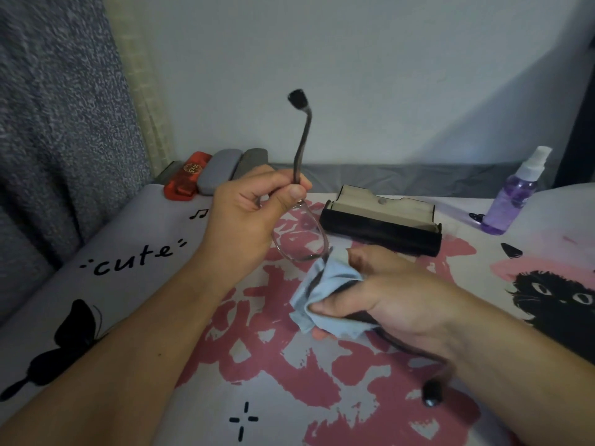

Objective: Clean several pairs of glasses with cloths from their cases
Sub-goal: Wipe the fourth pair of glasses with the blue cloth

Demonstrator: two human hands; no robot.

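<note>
My left hand pinches a pair of thin-framed glasses at the hinge, with one dark temple arm sticking straight up. A clear lens hangs below my thumb. My right hand grips a light blue cloth wrapped around the other side of the frame, and the second temple arm runs under my wrist toward me. An open black case with a beige lining lies on the patterned cover just behind my hands.
Three shut cases, red, light grey and darker grey, lie in a row at the back left. A purple spray bottle stands at the right. A grey curtain hangs on the left, a wall behind.
</note>
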